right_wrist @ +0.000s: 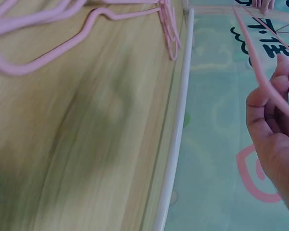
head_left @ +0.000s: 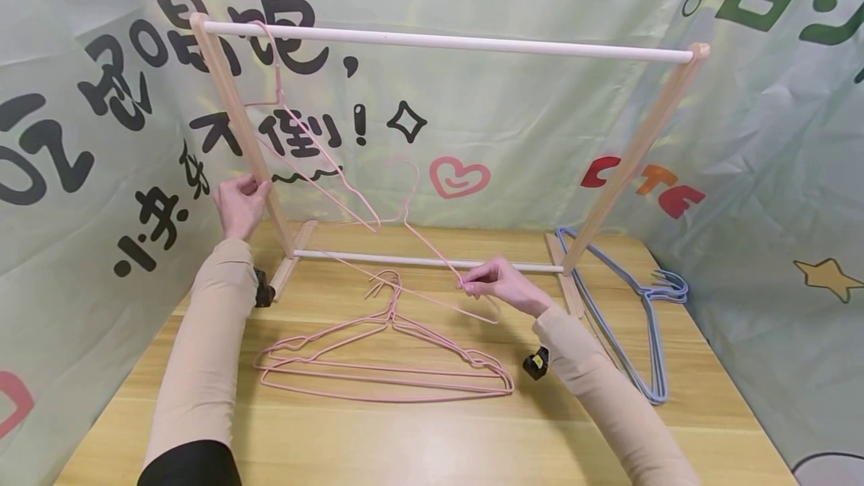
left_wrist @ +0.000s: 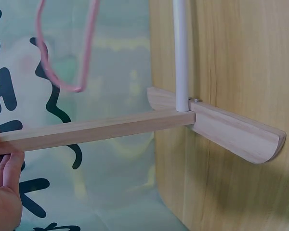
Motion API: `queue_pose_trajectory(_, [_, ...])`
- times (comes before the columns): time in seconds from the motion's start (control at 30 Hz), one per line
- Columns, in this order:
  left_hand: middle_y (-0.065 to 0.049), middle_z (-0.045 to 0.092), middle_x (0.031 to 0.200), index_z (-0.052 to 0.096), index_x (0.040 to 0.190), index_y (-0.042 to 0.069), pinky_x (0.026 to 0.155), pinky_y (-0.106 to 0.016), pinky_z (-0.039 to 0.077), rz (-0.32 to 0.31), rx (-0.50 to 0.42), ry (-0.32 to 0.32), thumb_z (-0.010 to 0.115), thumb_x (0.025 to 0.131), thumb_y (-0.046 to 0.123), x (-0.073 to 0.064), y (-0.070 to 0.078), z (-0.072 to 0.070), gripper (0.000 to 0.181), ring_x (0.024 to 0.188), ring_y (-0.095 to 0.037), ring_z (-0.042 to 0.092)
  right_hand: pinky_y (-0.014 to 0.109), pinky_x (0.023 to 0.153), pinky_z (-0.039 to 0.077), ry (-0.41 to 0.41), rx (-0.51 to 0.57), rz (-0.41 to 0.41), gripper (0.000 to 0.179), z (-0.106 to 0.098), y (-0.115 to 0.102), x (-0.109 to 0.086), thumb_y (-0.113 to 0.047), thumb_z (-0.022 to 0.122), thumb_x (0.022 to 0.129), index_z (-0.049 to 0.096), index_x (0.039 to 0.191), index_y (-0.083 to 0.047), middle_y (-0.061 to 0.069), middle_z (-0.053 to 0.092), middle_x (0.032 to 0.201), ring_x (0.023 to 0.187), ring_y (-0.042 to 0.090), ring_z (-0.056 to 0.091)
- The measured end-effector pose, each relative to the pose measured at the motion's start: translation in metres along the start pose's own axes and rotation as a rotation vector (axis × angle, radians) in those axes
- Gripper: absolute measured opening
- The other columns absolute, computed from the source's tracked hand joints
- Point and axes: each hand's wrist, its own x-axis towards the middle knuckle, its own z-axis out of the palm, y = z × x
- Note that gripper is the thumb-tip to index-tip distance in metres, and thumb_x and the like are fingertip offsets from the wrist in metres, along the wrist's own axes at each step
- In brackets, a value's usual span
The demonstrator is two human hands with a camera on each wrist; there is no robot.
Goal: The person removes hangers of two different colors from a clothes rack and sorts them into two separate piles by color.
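My left hand (head_left: pixel 241 206) grips the left wooden post (left_wrist: pixel 96 129) of a garment rack, thumb on one side and fingers on the other. With my right hand (head_left: pixel 502 285) I pinch a pink clothes hanger (head_left: pixel 433 250) by one shoulder; it is tilted in front of the rack, its hook pointing up, below the white top rod (head_left: pixel 445 40). Another pink hanger (head_left: pixel 278 81) hangs by its hook near the left end of that rod. Several pink hangers (head_left: pixel 392 310) lie overlapped on the table in front of the rack.
Several blue hangers (head_left: pixel 653 343) lie at the right, partly beyond the right post (head_left: pixel 634 160). A white lower rod (head_left: pixel 418 259) joins the rack's wooden feet (left_wrist: pixel 236 132). Printed cloth (head_left: pixel 526 118) surrounds the wooden table (head_left: pixel 378 445). Small black devices (head_left: pixel 536 363) sit at the wrists.
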Motion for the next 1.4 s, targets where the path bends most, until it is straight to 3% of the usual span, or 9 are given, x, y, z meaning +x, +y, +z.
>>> queue_pose_trajectory(0.17, [-0.021, 0.07, 0.122, 0.068, 0.127, 0.004, 0.112, -0.037, 0.046, -0.005, 0.0, -0.003, 0.066, 0.096, 0.021, 0.0, 0.001, -0.001, 0.035, 0.119, -0.034, 0.068, 0.024, 0.077, 0.056, -0.076, -0.008, 0.003, 0.029, -0.004, 0.007, -0.006, -0.003, 0.064, 0.096, 0.065, 0.115, 0.018, -0.01, 0.077, 0.091, 0.077, 0.005, 0.066])
queue_pose_trajectory(0.23, [-0.021, 0.069, 0.122, 0.068, 0.127, 0.003, 0.112, -0.037, 0.045, -0.002, -0.001, -0.004, 0.066, 0.096, 0.021, -0.001, 0.001, -0.001, 0.035, 0.119, -0.034, 0.068, 0.025, 0.078, 0.056, -0.11, -0.012, 0.006, 0.029, -0.004, 0.009, -0.008, -0.004, 0.064, 0.096, 0.065, 0.114, 0.019, -0.011, 0.076, 0.088, 0.075, 0.006, 0.064])
queue_pose_trajectory(0.3, [-0.021, 0.069, 0.122, 0.068, 0.127, 0.003, 0.116, -0.035, 0.04, 0.001, -0.006, -0.007, 0.066, 0.096, 0.02, -0.001, 0.002, -0.001, 0.035, 0.121, -0.033, 0.067, 0.027, 0.079, 0.056, -0.133, -0.03, 0.012, 0.029, -0.004, 0.011, -0.009, -0.006, 0.064, 0.096, 0.067, 0.113, 0.018, -0.006, 0.076, 0.087, 0.075, 0.007, 0.064])
queue_pose_trajectory(0.4, [-0.022, 0.069, 0.121, 0.068, 0.126, 0.002, 0.119, -0.034, 0.037, 0.004, -0.011, -0.006, 0.066, 0.096, 0.018, -0.001, 0.002, -0.001, 0.035, 0.122, -0.032, 0.066, 0.026, 0.082, 0.057, -0.165, -0.041, 0.031, 0.029, -0.003, 0.013, -0.011, -0.006, 0.065, 0.096, 0.067, 0.113, 0.016, 0.016, 0.078, 0.098, 0.083, 0.008, 0.069])
queue_pose_trajectory(0.5, [-0.022, 0.07, 0.119, 0.069, 0.126, 0.003, 0.119, -0.033, 0.036, 0.006, -0.008, -0.003, 0.066, 0.095, 0.018, -0.001, 0.002, -0.001, 0.034, 0.122, -0.032, 0.066, 0.024, 0.081, 0.058, -0.199, -0.034, 0.053, 0.026, -0.001, 0.017, -0.013, -0.003, 0.066, 0.094, 0.068, 0.113, 0.015, 0.037, 0.069, 0.112, 0.09, 0.012, 0.072])
queue_pose_trajectory(0.57, [-0.022, 0.07, 0.119, 0.069, 0.126, 0.002, 0.119, -0.034, 0.035, 0.008, -0.008, -0.003, 0.066, 0.095, 0.017, -0.001, 0.001, -0.001, 0.034, 0.123, -0.032, 0.065, 0.024, 0.079, 0.058, -0.227, -0.029, 0.059, 0.025, 0.001, 0.02, -0.014, -0.001, 0.066, 0.093, 0.068, 0.111, 0.015, 0.041, 0.065, 0.114, 0.089, 0.013, 0.072])
queue_pose_trajectory(0.83, [-0.024, 0.067, 0.121, 0.068, 0.126, 0.001, 0.123, -0.039, 0.024, 0.009, -0.033, -0.017, 0.066, 0.096, 0.018, 0.0, -0.001, -0.002, 0.035, 0.135, -0.032, 0.055, 0.02, 0.067, 0.057, -0.33, -0.004, 0.089, 0.023, 0.013, 0.031, -0.013, 0.004, 0.067, 0.089, 0.066, 0.107, 0.02, 0.046, 0.064, 0.101, 0.071, 0.007, 0.066])
queue_pose_trajectory(1.17, [-0.02, 0.07, 0.121, 0.068, 0.127, 0.003, 0.115, -0.036, 0.042, 0.001, -0.005, -0.008, 0.065, 0.097, 0.019, 0.0, -0.001, 0.0, 0.034, 0.121, -0.035, 0.067, 0.019, 0.072, 0.058, -0.397, 0.018, 0.095, 0.024, 0.02, 0.04, -0.012, 0.007, 0.068, 0.087, 0.065, 0.106, 0.021, 0.042, 0.067, 0.104, 0.073, 0.004, 0.069])
queue_pose_trajectory(1.4, [-0.022, 0.068, 0.123, 0.067, 0.128, 0.002, 0.121, -0.037, 0.032, -0.009, -0.023, -0.015, 0.065, 0.097, 0.019, -0.001, 0.0, -0.002, 0.035, 0.126, -0.035, 0.063, 0.018, 0.069, 0.057, -0.423, 0.034, 0.115, 0.025, 0.025, 0.041, -0.012, 0.006, 0.069, 0.086, 0.066, 0.106, 0.02, 0.03, 0.074, 0.098, 0.071, 0.002, 0.068])
